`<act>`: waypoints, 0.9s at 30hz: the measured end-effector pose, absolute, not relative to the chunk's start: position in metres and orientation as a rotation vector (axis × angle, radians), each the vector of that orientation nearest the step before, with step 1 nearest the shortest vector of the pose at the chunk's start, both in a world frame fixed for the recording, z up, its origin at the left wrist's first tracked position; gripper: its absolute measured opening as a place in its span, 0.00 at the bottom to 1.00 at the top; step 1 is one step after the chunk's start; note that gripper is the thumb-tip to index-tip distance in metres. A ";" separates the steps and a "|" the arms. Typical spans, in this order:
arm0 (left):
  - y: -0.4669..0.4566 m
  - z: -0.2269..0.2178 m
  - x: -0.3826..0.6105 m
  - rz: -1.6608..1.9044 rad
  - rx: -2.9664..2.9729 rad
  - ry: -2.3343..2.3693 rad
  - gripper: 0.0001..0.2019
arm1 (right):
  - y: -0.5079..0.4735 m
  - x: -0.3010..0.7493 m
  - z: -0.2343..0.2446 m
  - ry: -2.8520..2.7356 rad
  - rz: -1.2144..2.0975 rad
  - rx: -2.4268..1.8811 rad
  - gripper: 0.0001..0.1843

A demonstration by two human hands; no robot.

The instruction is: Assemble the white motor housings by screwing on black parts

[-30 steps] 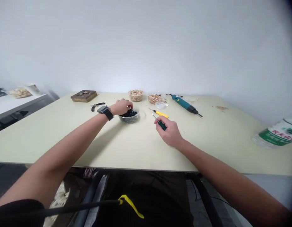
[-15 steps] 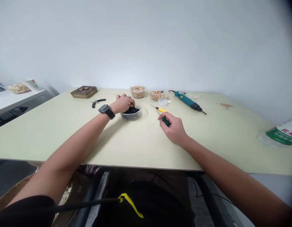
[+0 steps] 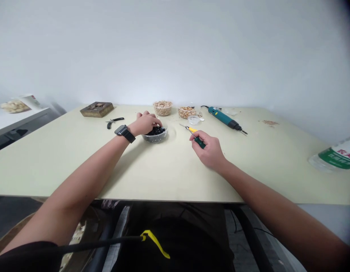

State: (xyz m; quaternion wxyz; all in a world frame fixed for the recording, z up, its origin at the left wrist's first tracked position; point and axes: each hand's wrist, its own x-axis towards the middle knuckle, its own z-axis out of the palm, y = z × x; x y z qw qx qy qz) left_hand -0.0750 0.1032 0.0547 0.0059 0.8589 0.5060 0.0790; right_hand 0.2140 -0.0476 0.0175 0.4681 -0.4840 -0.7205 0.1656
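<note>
My left hand (image 3: 146, 123), with a black watch on its wrist, reaches over a clear plastic bowl (image 3: 155, 139) of small shiny black beads (image 3: 157, 130). Its fingers curl down at the beads, and what their tips pinch, if anything, is hidden. My right hand (image 3: 209, 149) is closed round the dark green handle of a small screwdriver-like tool (image 3: 199, 142), its thin metal shaft pointing up and left. Just beyond that hand lies a yellow-handled tool (image 3: 192, 129) with a thin tip, partly covered by my fingers.
Two tubs of brown beads, a paler one (image 3: 163, 108) and a redder one (image 3: 187, 112), stand near the wall beside a small clear lid (image 3: 194, 119). A teal rotary tool (image 3: 223, 119) lies right; pliers (image 3: 115, 122) and a wooden block (image 3: 97, 109) lie left. A bottle (image 3: 338, 155) is far right.
The view has shifted slightly, so the table's things sit a little further left. My left hand stays at the bowl of beads, and my right hand keeps its hold on the green-handled tool.
</note>
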 end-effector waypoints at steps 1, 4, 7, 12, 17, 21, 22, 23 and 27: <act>0.103 0.055 -0.075 0.242 2.687 1.583 0.23 | -0.048 0.214 0.017 -1.765 0.405 -1.191 0.05; 0.104 0.055 -0.075 0.239 2.686 1.578 0.21 | -0.048 0.214 0.017 -1.761 0.404 -1.193 0.06; 0.105 0.054 -0.075 0.261 2.692 1.577 0.17 | -0.048 0.214 0.018 -1.763 0.406 -1.196 0.05; 0.104 0.053 -0.077 0.283 2.698 1.566 0.15 | -0.048 0.214 0.018 -1.763 0.402 -1.203 0.06; 0.101 0.054 -0.075 0.284 2.697 1.565 0.14 | -0.049 0.215 0.019 -1.764 0.407 -1.221 0.06; 0.101 0.054 -0.074 0.298 2.690 1.589 0.15 | -0.050 0.214 0.020 -1.767 0.410 -1.223 0.05; 0.102 0.054 -0.074 0.297 2.688 1.588 0.15 | -0.050 0.214 0.020 -1.765 0.408 -1.223 0.05; 0.103 0.054 -0.075 0.297 2.685 1.583 0.14 | -0.050 0.214 0.020 -1.764 0.407 -1.222 0.05; 0.106 0.052 -0.076 0.341 2.657 1.583 0.13 | -0.048 0.214 0.019 -1.764 0.404 -1.219 0.05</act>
